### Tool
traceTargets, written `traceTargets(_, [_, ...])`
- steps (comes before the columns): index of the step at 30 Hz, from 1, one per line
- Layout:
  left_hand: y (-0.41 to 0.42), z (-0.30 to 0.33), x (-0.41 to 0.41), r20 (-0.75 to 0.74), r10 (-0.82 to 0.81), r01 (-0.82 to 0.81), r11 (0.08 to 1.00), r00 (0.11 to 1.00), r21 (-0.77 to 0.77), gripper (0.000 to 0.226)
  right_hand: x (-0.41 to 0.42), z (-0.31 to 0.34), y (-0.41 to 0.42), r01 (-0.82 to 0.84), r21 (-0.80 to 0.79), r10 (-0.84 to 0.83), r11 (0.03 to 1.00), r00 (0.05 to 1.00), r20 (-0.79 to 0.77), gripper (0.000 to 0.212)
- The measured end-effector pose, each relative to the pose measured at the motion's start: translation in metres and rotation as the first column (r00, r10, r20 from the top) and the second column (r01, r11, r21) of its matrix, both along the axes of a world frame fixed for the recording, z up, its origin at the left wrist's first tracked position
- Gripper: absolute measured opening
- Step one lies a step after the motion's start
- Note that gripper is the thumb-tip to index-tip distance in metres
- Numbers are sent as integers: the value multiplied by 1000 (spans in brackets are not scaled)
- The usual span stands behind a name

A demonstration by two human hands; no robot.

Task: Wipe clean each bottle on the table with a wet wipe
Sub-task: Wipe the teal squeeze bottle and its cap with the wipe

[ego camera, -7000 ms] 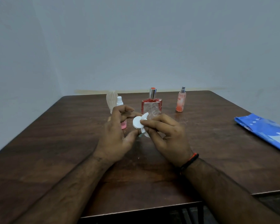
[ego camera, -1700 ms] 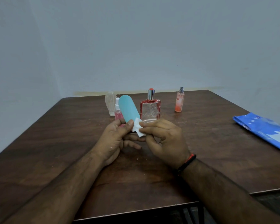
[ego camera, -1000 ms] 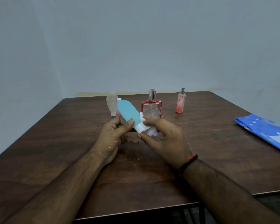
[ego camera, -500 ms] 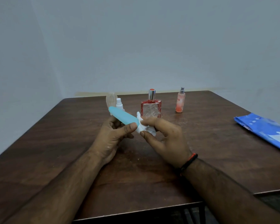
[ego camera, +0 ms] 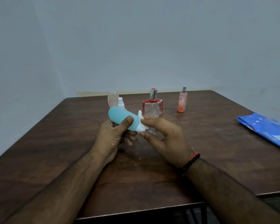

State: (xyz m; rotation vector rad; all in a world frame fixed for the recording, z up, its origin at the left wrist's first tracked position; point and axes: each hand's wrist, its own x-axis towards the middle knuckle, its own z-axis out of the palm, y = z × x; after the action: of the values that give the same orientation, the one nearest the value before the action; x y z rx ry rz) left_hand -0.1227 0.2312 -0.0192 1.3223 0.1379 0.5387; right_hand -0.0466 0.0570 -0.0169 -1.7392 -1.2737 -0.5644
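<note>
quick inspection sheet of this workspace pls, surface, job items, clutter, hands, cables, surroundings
surface: dark wooden table, pale specks near the hands
job's things: teal bottle held off the table; white wet wipe at its right end; square red perfume bottle, slim pink spray bottle, white-capped bottle and clear ribbed bottle standing behind
clutter: blue wipe pack at right edge
grippers: left hand grips teal bottle; right hand pinches wipe
cables: nothing seen
surroundings: plain pale walls
</note>
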Motion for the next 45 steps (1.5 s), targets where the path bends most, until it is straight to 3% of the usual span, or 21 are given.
traceTargets(4, [-3, 2, 0, -7, 1, -1, 1000, 1000, 11, 67, 1, -1, -2, 25, -3, -25, 1000, 1000, 1, 43])
traceTargets(12, [-4, 2, 0, -104, -26, 23, 999, 994, -34, 57, 2, 0, 0, 22, 48, -30, 999, 985, 169, 16])
traceTargets(19, [-1, 4, -1, -146, -167, 157, 984, 975, -79, 44, -1, 2, 1, -10, 13, 9, 1000, 995, 95, 31])
traceTargets(31, [-6, 5, -1, -101, -257, 253, 966, 961, -54, 40, 5, -2, -1, 140, 246, -108, 959, 984, -139, 40])
traceTargets(33, [-8, 6, -2, -103, -269, 266, 963, 958, -47, 50, 6, -3, -1, 171, 252, -134, 952, 978, -157, 37])
traceTargets(39, [-8, 5, -2, -121, -179, 188, 980, 976, 71, 58, 7, -3, -2, 220, 211, -221, 953, 975, -17, 18])
traceTargets(45, [-12, 7, -2, -116, -166, 176, 981, 979, 76, 51, 2, -1, 0, 268, 147, -283, 952, 955, 89, 25])
